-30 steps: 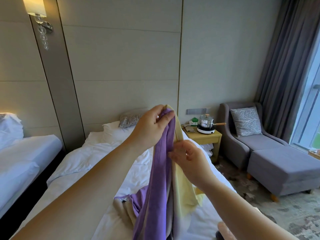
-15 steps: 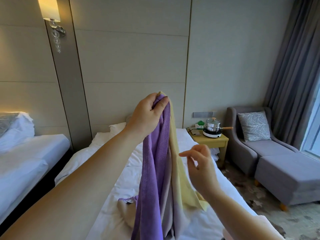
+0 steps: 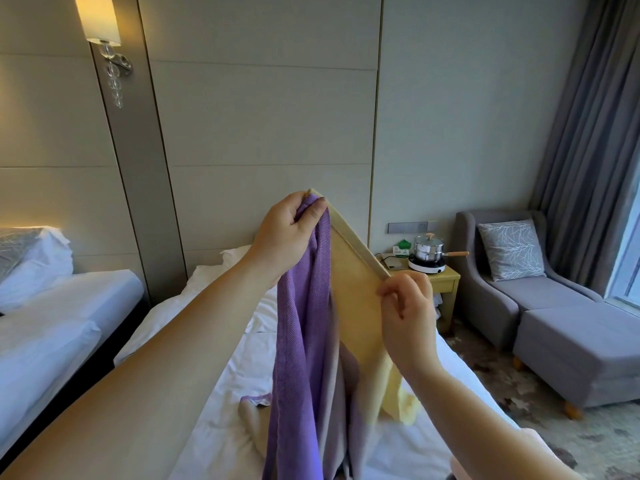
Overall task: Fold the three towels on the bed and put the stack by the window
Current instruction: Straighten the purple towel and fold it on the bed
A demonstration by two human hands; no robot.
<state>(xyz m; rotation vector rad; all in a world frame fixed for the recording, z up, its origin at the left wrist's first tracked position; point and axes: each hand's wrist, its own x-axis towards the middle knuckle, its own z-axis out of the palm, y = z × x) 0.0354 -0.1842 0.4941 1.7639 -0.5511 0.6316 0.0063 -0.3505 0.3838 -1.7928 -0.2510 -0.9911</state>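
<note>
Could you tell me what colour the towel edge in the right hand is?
The towel edge is pale yellow, best seen in the head view.

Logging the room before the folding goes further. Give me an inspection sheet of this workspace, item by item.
Surface: bed, rumpled white sheet.
Job's things: purple towel and yellow towel held up, unfolded; beige towel partly on the bed.
Clutter: pot on a cooker, on the nightstand.
Grips: left hand grips the tops of the purple and yellow towels; right hand pinches the yellow towel's edge.
Cables: what looks like a thin dark cord on the nightstand, ends unclear.
Surroundings: armchair, footstool, curtain, window, wall lamp, second bed.
</note>
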